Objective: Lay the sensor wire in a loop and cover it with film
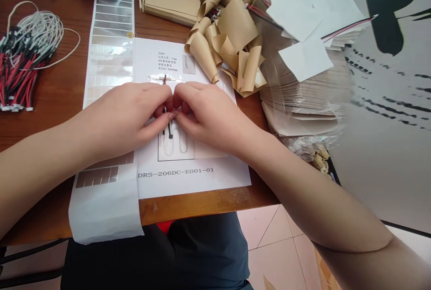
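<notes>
Bare forearms (292, 191) frame a wooden worktop (202, 208) as a person's left hand (134, 110) and right hand (208, 115) meet knuckle to knuckle over a printed sheet (198, 187). Both grips are narrow, thumbs drawn in against curled fingers, and appear to pinch a slim red-and-black lead (164, 80); the exact contact is hidden, more so on the right. One end of the lead shows just beyond the fingertips, while dark strands appear just on the near side, though whether those are wire or part of the sheet's printed picture cannot be told. So fine a piece looks feather-light and limp, its insulation likely smooth, its joints probably the fragile point; a fingertip hold on the insulated length, clear of the ends, seems the kindest. Left of the grip, a strip of labels (106, 218) runs over the worktop's near edge, and well beyond it lies a bundle of wires (28, 63) with white connectors. Kraft-paper curls (204, 54) heap up beyond the grip to the right, beside a flat kraft-paper stack (171, 2). Farther right, white paper pieces (303, 16) rest atop a plastic-wrapped pile (303, 97).
</notes>
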{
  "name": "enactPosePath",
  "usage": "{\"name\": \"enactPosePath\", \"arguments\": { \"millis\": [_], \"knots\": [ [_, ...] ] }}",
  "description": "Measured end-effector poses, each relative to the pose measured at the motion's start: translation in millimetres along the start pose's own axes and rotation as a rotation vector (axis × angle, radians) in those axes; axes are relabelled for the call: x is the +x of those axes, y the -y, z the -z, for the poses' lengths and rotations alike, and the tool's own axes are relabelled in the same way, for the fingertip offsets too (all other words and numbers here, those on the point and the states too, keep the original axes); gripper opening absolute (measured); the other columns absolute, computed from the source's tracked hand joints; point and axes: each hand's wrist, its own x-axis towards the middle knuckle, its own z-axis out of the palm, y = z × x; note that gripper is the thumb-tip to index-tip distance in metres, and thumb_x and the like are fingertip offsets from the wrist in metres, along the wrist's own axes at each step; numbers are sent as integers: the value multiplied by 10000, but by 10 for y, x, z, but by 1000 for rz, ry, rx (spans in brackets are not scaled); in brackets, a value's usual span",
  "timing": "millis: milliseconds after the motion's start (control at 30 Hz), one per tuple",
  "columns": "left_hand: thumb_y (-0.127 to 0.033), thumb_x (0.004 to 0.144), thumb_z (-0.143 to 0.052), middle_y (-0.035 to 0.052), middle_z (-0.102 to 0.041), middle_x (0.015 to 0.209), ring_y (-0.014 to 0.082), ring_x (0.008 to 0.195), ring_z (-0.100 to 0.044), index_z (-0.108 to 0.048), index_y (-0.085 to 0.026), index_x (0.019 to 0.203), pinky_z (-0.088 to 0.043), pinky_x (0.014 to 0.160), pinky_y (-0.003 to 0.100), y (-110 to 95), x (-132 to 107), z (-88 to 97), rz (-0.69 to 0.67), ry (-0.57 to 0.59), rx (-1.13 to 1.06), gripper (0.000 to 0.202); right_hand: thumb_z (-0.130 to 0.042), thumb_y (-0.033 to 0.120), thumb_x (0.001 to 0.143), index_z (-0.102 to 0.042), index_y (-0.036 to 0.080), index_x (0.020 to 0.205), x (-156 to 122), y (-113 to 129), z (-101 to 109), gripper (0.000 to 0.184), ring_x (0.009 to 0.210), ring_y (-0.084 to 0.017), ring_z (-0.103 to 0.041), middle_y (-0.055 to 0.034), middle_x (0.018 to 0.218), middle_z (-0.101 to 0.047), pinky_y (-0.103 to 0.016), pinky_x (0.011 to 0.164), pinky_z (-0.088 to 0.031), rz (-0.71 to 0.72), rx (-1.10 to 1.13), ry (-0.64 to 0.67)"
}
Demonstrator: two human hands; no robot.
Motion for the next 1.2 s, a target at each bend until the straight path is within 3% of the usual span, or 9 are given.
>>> {"name": "enactPosePath", "arguments": {
  "millis": [400, 833, 1200],
  "knots": [
    [-432, 913, -448, 45, -634, 764, 216, 679, -573, -496, -247, 797, -387, 627, 369, 22, 15, -6, 0, 3, -37, 223, -510, 151, 918, -601, 196, 944, -1, 0, 3, 105, 821, -215, -576, -74, 979, -678, -320, 671, -354, -3, 17, 16],
    [-478, 918, -413, 48, -614, 735, 221, 658, -536, -510, -246, 785, -371, 637, 373, 26, 25, 0, 20, 26, -49, 284, -578, 170, 897, -627, 187, 864, 41, -59, 50, 61, 833, -196, -585, -44, 883, -696, -316, 679, -353, -41, 162, 45],
    [-457, 936, -432, 24, -614, 697, 192, 620, -538, -559, -228, 794, -369, 618, 339, 44, 19, -23, -23, -24, -58, 298, -611, 147, 891, -608, 175, 832, 45, -69, 77, 65, 765, -158, -546, -18, 830, -673, -299, 660, -317, -48, 233, 54]
  ]
}}
